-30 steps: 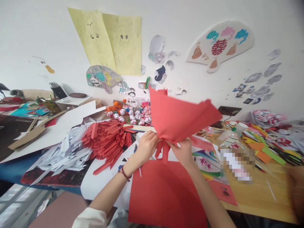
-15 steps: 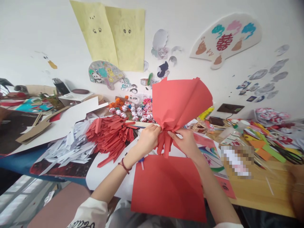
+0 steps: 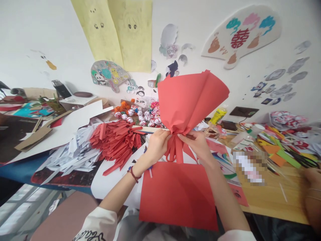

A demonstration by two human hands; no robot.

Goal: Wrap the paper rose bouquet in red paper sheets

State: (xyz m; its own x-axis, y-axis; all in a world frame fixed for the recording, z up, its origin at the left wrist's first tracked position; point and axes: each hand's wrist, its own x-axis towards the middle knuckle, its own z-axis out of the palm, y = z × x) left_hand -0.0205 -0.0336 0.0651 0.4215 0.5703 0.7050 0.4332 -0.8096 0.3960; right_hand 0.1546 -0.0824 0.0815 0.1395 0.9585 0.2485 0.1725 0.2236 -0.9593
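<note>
A red paper bouquet wrapper (image 3: 190,100) stands upright, fanned wide at the top and pinched to a narrow neck, with strips of red paper hanging below. My left hand (image 3: 158,142) is closed on the left side of the neck. From the right, my right hand (image 3: 197,142) pinches the same neck, thumb pointing inward. Below my hands lies a flat red paper sheet (image 3: 178,195) at the table's front edge. Folded red strips (image 3: 116,142) are heaped to the left, beside a pile of white strips (image 3: 75,154).
Red-and-white paper flowers (image 3: 147,117) lie behind the wrapper. A yellow bottle (image 3: 218,115) stands to its right. Colored paper and scissors (image 3: 298,157) are on the wooden table (image 3: 286,201). Another person's hand (image 3: 312,177) shows at the right edge.
The wrapper has tilted and its top now spreads further up and right. My right hand has shifted slightly at the neck, and the camera view has moved a little.
</note>
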